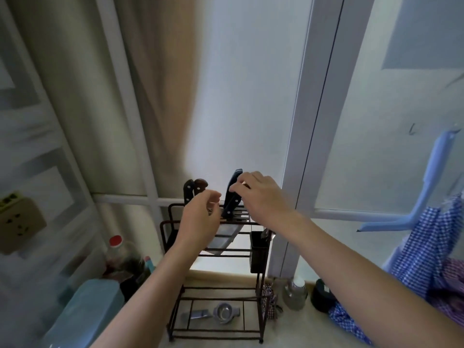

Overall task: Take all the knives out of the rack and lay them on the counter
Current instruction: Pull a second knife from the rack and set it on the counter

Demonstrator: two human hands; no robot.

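while both hands hover at the top of the rack (216, 272), nothing lifted out yet. right hand (261, 197) curled over the dark-handled knife (232, 194), fingertips touching its handle; whether closed firmly, cannot tell. left hand (200, 217) loose, fingers half bent, empty, just beside the same knife. two more knives, wooden handles (194, 190), upright in the slots just beyond the left hand. broad grey blades (223, 237) hanging below the left palm inside the frame. counter (296, 325) lying below both forearms. probably stiff, moderately heavy, cleaver-like pieces: blade-heavy, sharp, likely to swing once free. best taken by the riveted handle, pulled straight up along the slot, never by the steel. handles smooth, possibly slick. no brand or readable writing anywhere; markings on the box (17, 222) far off the left hand too blurred to read.
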